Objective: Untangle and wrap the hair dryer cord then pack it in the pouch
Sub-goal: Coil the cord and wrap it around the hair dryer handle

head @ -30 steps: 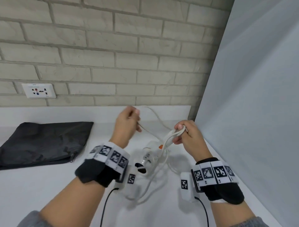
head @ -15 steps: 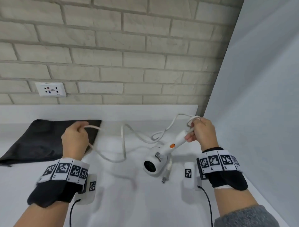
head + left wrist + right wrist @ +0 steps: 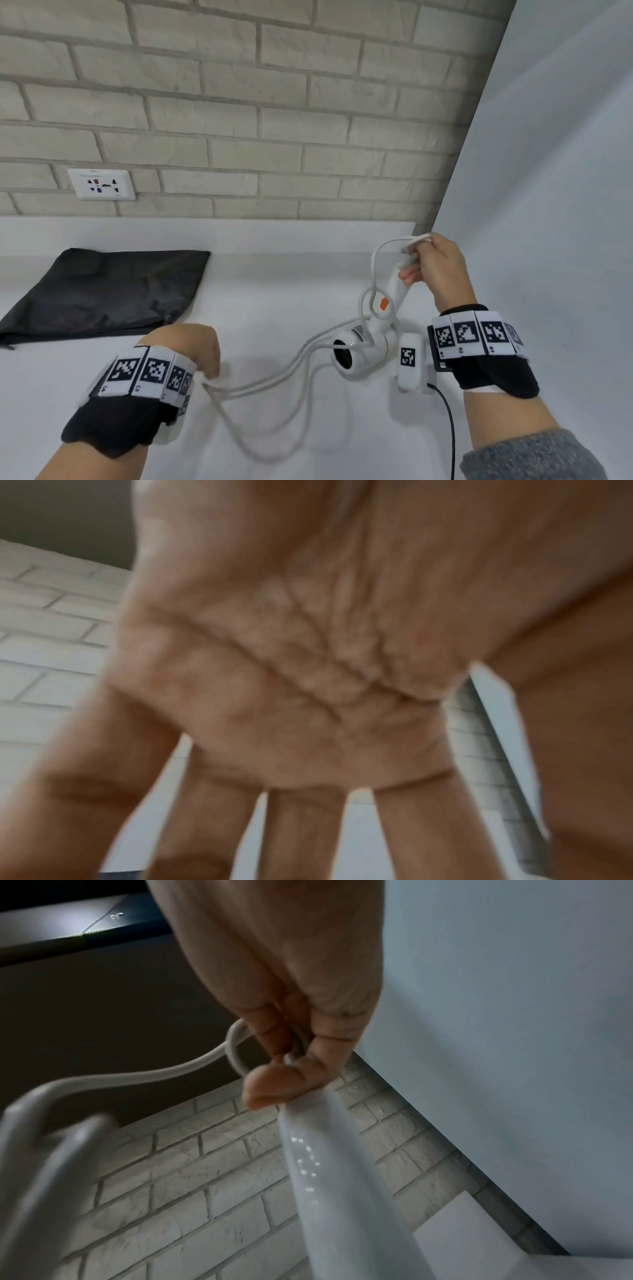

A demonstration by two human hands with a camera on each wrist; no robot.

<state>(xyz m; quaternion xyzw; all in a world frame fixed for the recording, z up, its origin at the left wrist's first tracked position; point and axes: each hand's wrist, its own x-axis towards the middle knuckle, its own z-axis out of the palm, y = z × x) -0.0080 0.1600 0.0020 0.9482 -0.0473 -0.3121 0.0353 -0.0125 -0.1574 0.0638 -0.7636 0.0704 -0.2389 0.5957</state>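
The white hair dryer [image 3: 358, 349] stands nozzle-down on the white counter [image 3: 274, 301], its handle with the orange switch [image 3: 384, 303] slanting up to the right. My right hand [image 3: 416, 263] grips the handle's top end together with a loop of the white cord [image 3: 375, 260]; the right wrist view shows this hand [image 3: 294, 1053] pinching the cord [image 3: 192, 1066] against the handle [image 3: 329, 1164]. Near the front, my left hand [image 3: 209, 370] is curled on the cord [image 3: 274, 377], which sags in loose strands toward the dryer. The left wrist view shows only a blurred palm [image 3: 274, 696]. The black pouch [image 3: 102, 291] lies flat at the back left.
A brick wall with a white socket [image 3: 101, 184] runs behind the counter. A grey panel [image 3: 548, 205] closes off the right side, close to my right hand. Black cables [image 3: 448, 421] trail from the wrist cameras.
My left hand has come from beside the pouch toward me and to the right, pulling the cord along. My right hand keeps its grip on the handle, and the dryer has stayed put.
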